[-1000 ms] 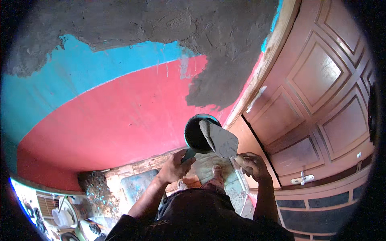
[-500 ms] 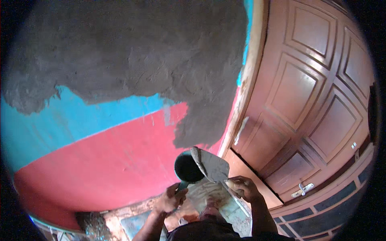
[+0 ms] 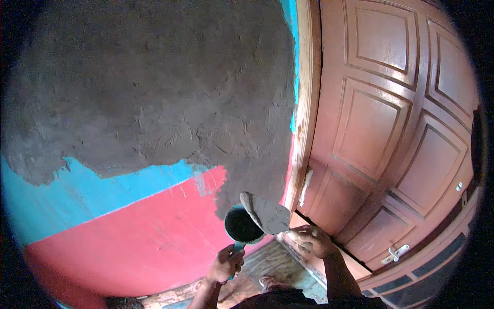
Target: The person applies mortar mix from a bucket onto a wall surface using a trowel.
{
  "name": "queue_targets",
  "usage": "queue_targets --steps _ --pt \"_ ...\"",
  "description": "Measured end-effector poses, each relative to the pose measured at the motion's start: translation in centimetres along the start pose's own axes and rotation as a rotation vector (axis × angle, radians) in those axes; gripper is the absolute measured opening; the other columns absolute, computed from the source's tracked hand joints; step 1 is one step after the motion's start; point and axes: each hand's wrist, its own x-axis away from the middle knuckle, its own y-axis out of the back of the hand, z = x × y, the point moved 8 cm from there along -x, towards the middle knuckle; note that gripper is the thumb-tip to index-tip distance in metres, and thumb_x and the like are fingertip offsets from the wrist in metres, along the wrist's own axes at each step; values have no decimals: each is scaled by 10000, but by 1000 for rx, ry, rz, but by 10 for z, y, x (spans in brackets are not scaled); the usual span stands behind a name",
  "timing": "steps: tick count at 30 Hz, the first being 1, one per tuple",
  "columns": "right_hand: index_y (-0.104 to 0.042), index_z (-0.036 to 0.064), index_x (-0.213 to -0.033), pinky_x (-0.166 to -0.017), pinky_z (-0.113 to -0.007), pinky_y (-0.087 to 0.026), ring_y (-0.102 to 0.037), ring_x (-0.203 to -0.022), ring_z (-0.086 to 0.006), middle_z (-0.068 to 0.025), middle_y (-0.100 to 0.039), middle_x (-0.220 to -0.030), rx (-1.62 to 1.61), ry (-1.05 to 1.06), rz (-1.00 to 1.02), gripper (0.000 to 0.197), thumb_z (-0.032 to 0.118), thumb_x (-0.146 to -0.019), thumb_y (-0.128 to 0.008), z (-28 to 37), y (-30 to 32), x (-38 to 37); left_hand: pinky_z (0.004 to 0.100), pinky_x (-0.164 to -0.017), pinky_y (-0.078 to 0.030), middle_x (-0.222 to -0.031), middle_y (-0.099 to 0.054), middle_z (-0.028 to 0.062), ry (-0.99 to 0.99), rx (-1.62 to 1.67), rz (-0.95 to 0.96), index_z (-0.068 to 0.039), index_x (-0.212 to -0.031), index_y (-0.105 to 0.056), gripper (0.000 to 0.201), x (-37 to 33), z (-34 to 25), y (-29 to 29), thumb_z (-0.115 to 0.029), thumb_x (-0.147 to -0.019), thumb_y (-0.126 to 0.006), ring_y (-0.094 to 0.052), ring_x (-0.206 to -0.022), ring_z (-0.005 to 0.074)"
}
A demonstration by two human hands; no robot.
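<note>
My left hand point(image 3: 227, 264) is wrapped round the handle of a round teal dipper point(image 3: 228, 226) that looks dark inside. My right hand point(image 3: 312, 240) grips a trowel point(image 3: 275, 213) with a broad grey blade, though its handle is mostly hidden by the fingers. A ridge of wet mortar point(image 3: 248, 205) lies along the blade's left edge. The blade overlaps the dipper's right rim from above; whether they touch, I cannot tell. Beyond both tools, the wall carries a coat of grey plaster point(image 3: 149, 98) over blue and pink paint.
To the right, a pale wooden door frame point(image 3: 305, 103) borders a brown panelled door point(image 3: 368, 134) with a metal handle point(image 3: 395, 254). Bare pink wall point(image 3: 139, 242) spreads on the lower left. Below me are a worn tiled floor point(image 3: 272, 262) and one of my feet.
The view has tipped upward and turned, so the plaster and paint sit lower in it. Both hands keep their tools, and the trowel blade has shifted slightly left and flatter.
</note>
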Motion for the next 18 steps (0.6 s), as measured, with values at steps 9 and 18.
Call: queue_targets --steps 9,18 --pt "-653 -54 -1257 -833 -313 -544 -700 -892 -207 -130 -733 -1076 77 39 80 413 167 -908 -654 17 19 -31 258 -462 -392 -695 -550 21 -3 87 23 -13 -1077 -594 235 -32 -20 -21 -242 -1029 -617 -485 -534 86" --pt "-698 53 -1157 -521 -226 -429 -585 -655 -62 -26 -683 -871 255 290 -280 451 437 -923 -734 159 -6 -104 264 -464 -390 -691 -549 21 -57 38 -11 -8 -1096 -587 219 -41 -29 -29 -217 -1031 -608 -484 -534 88"
